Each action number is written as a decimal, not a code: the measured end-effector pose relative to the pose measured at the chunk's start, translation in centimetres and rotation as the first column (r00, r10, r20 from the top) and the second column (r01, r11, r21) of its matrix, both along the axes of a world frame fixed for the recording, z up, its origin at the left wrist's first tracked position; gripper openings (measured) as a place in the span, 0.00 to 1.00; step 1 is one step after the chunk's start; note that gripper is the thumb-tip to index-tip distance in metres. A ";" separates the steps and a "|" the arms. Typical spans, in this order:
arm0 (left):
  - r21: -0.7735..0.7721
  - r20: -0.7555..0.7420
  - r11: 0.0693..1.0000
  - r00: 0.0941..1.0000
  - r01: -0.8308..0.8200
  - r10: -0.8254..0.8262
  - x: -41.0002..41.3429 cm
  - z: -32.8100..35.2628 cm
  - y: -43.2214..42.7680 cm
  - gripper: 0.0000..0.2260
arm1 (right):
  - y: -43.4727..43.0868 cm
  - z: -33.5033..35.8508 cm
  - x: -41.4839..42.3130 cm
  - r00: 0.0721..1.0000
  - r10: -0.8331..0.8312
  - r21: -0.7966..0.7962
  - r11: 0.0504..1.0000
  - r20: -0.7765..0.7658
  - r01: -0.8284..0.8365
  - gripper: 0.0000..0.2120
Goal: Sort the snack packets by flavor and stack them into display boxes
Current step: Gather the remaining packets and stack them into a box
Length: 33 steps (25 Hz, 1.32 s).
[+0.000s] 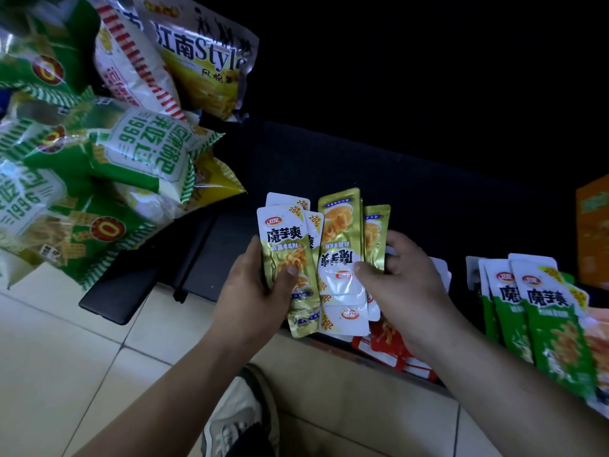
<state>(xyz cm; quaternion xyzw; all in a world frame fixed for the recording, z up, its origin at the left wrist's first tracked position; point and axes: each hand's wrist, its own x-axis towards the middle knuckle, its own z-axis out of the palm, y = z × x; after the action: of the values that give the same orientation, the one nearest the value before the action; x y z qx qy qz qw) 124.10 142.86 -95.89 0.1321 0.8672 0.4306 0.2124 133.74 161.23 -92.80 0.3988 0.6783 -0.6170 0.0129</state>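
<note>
Centre of frame: grips a fan of slim gold-and-white foil snack packets (286,249) in the left hand (257,291), thumb clamped across the front, probably to gather one flavour into a single stack. Pinches more upside-down gold packets (341,245) with the right hand (405,282), thumb on their white ends, seemingly to turn and square them with the rest. Lower right: green-and-white foil packets (543,311) kept apart as another flavour, red packets (389,344) under the right wrist. Right edge: orange cardboard display box (593,232), well apart from both hands.
</note>
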 end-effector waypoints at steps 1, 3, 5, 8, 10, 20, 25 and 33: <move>-0.016 -0.013 1.000 1.000 0.008 -0.009 -0.1 -0.1 0.1 0.14 | -0.2 -0.3 -0.2 1.000 -0.001 -0.003 1.000 0.013 0.001 0.15; -0.035 -0.033 0.999 0.999 0.034 -0.035 -0.1 -0.2 0.2 0.16 | -0.5 -0.7 -0.6 1.000 -0.018 -0.016 1.000 0.009 0.018 0.17; -0.039 -0.033 0.999 0.999 0.032 -0.034 -0.1 -0.3 0.2 0.19 | -0.8 -0.9 -0.8 0.999 -0.041 0.014 0.999 0.008 0.041 0.19; -0.068 -0.025 0.998 1.000 0.015 -0.016 -0.2 -0.4 0.1 0.22 | -1.6 -1.0 -0.7 1.000 -0.010 0.110 0.994 0.015 0.009 0.30; -0.096 -0.032 0.995 0.999 -0.009 0.006 -0.4 -0.5 -0.1 0.26 | -2.7 -1.1 -0.6 0.998 0.060 0.186 0.980 0.022 -0.063 0.39; -0.153 -0.084 0.988 0.996 -0.034 0.021 -0.1 -0.5 0.1 0.15 | -4.5 -2.6 -1.3 0.984 0.170 0.081 0.981 0.060 -0.175 0.48; -0.180 -0.015 0.982 0.999 -0.053 0.051 0.9 -0.1 1.6 0.30 | -5.0 -2.6 -2.4 0.982 0.189 0.007 0.982 -0.019 -0.189 0.51; 0.189 0.340 0.955 0.928 -0.228 0.155 0.3 0.8 2.0 0.22 | -3.1 -2.4 -1.0 0.984 0.164 -0.159 0.972 -0.065 -0.172 0.36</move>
<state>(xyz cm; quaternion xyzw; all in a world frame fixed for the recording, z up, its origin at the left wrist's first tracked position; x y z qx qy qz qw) 124.35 144.87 -95.05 -0.0025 0.7752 0.5605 0.2914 132.71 158.08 -95.20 0.3215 0.6567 -0.6775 0.0801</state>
